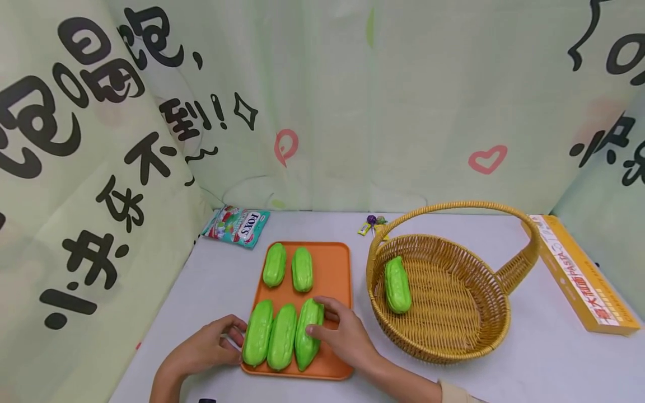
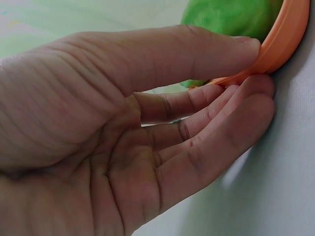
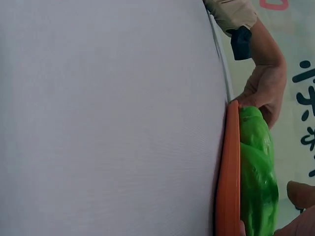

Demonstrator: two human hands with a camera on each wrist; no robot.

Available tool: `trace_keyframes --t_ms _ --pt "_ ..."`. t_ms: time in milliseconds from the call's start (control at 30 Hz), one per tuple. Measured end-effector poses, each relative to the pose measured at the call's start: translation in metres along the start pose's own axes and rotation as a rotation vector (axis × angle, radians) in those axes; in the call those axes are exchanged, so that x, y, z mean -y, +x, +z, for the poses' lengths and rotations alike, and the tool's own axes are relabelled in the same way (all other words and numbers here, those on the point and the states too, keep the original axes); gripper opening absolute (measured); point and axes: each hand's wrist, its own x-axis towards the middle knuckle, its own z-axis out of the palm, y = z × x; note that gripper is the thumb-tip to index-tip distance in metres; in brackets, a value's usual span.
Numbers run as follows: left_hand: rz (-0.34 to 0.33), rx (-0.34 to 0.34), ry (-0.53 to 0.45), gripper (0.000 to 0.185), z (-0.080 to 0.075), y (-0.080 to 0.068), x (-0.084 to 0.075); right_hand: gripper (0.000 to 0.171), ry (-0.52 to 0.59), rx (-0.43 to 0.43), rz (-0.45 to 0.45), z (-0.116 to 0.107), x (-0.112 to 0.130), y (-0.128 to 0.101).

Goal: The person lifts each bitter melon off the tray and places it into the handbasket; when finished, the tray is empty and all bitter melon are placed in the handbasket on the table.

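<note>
On an orange tray (image 1: 332, 268) lie long, glossy green toy vegetables, two at the back and three in the front row. My right hand (image 1: 347, 333) holds the right one of the front row, a ribbed green toy vegetable (image 1: 304, 341), between thumb and fingers. At the tray's left edge my left hand (image 1: 211, 341) pinches the rim, beside the left green toy vegetable (image 1: 258, 333). The left wrist view has the thumb (image 2: 216, 51) over the orange rim (image 2: 290, 34) and the other fingers low on its outer side.
A wicker basket (image 1: 453, 268) with a tall handle stands right of the tray, one green toy vegetable (image 1: 397, 285) inside. Behind are a FOX'S candy bag (image 1: 237, 225) and small lollipops (image 1: 372, 221). A long yellow pasta box (image 1: 584, 274) lies at far right. Printed cloth walls enclose the table.
</note>
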Motion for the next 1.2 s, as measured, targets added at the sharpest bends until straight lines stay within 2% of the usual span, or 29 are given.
trace_keyframes --t_ms 367,700,800,967,1067,1200 --pt "-0.026 0.013 0.016 0.046 -0.002 -0.001 -0.005 0.063 -0.079 0.01 0.004 0.006 -0.001 0.003" --pt "-0.025 0.02 0.02 0.047 -0.002 0.0 -0.003 0.063 -0.084 0.018 0.01 0.001 -0.001 0.001" --pt "-0.03 0.025 0.019 0.047 -0.001 0.0 -0.003 0.062 -0.057 0.032 0.032 -0.008 0.007 -0.005" --pt "-0.027 0.02 0.031 0.047 0.0 0.001 -0.006 0.061 0.086 0.083 0.079 -0.035 0.032 -0.022" --pt "-0.026 0.016 0.029 0.048 -0.001 0.001 -0.007 0.062 0.139 0.094 0.076 -0.056 0.046 -0.033" --pt "-0.026 0.015 0.013 0.049 -0.001 -0.001 -0.006 0.063 0.146 0.086 0.044 -0.089 0.061 -0.046"
